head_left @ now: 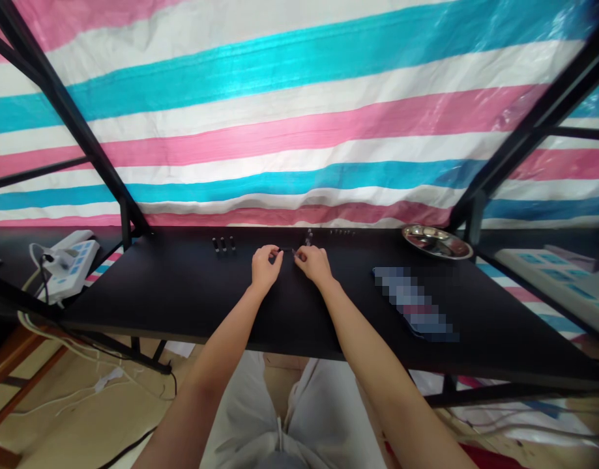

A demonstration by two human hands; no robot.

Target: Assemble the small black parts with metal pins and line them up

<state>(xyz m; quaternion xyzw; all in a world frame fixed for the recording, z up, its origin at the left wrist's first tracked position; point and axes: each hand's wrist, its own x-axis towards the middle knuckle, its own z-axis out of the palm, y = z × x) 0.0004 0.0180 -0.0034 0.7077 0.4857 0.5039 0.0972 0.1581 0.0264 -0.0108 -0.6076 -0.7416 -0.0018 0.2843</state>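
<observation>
My left hand (pixel 264 266) and my right hand (pixel 313 263) rest close together at the far middle of a black table (pixel 182 293). Both pinch the ends of a small dark thin part (pixel 286 249) held between them. Its shape is too small to make out. Three small dark upright pieces (pixel 223 245) stand in a row just left of my left hand. Another tiny upright piece (pixel 309 236) stands behind my right hand.
A shiny metal dish (pixel 437 241) sits at the far right of the table. A blurred flat object (pixel 415 303) lies right of my right forearm. A white power strip (pixel 67 260) with cables lies on the left. Black frame bars and a striped tarp stand behind.
</observation>
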